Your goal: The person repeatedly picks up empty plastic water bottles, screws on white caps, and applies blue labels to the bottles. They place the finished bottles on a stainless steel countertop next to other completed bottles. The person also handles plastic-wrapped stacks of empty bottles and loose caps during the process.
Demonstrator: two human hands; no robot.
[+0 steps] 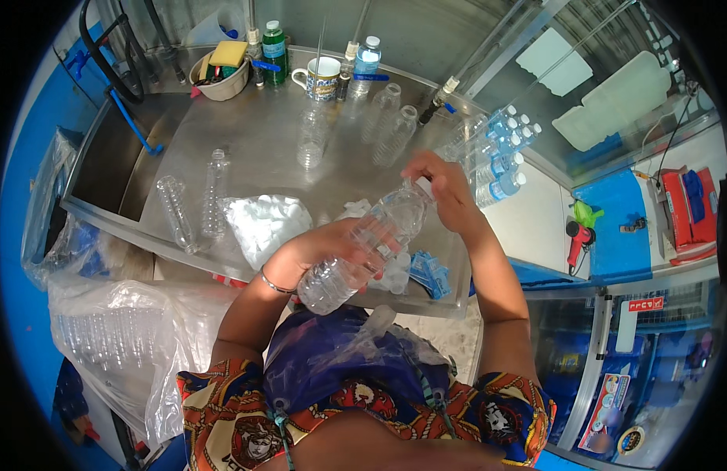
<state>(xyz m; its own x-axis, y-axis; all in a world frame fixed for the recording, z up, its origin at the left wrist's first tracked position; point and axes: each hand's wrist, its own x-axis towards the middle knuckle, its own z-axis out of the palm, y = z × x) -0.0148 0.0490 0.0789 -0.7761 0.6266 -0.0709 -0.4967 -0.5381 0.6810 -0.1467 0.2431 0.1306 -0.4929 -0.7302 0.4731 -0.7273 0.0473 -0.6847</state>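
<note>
The clear bottle [409, 213] is held off the surface [253, 133], over its near edge, tilted, with its base toward the wearer and its neck up and away to the right. The left hand [332, 239] is closed around the body, fingers wrapped; a bracelet [276, 282] is on that wrist. The right hand [446, 188] is at the neck, fingers bent and closed onto the white cap [424, 185]. Whether the bottle contains liquid cannot be determined.

Just left of the left hand lies a bag [263, 228] of white pieces. Farther left are an upright bottle [215, 192] and a leaning bottle [175, 213]. Below the right hand, near the surface's edge, lie blue wrappers [430, 273].

Beyond the left hand is an uncapped bottle [310, 137]; beyond the right hand, slightly left, are two more uncapped bottles [395, 135]. Right of the right hand, capped bottles [498, 165] are grouped, several with blue labels.

Farthest beyond the left hand are a mug [324, 80], a green bottle [275, 51] and a basket [222, 86] bearing a yellow sponge [228, 53]. Well right of the right hand lies a red tool [579, 239]. Below and left of the left hand, a large plastic sack [104, 330] contains clear bottles.
</note>
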